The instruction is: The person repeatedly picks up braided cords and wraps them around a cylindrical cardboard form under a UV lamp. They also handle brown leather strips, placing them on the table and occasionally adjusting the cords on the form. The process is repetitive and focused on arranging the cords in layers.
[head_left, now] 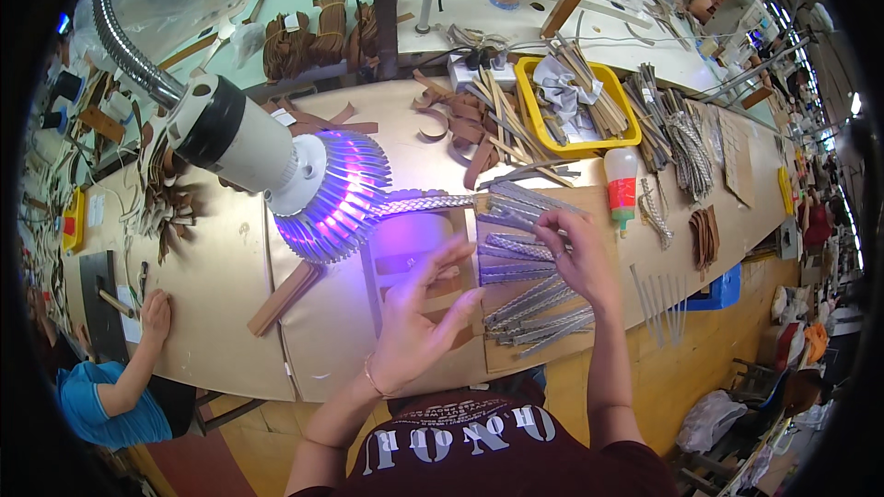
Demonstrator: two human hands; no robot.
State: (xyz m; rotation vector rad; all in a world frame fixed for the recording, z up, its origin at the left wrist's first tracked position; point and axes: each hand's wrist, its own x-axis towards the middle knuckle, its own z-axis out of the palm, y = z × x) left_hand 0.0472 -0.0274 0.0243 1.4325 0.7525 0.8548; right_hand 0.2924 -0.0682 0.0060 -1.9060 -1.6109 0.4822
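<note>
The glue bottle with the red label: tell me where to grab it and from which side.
Grip the glue bottle around its labelled middle, coming from the near side with the right hand. It stands upright, the yellow tray crowds its far side, and the cap end looks narrower.

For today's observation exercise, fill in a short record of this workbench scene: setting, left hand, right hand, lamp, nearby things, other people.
Setting: long workbench strewn with strips and scraps
Left hand: open, fingers spread, over a cardboard sheet
Right hand: fingertips on silvery braided strips laid in rows
Lamp: gooseneck lamp glowing violet onto the bench
Nearby things: yellow tray of strips, glue bottle, brown leather scraps
Other people: a person's hand rests at the left
</note>
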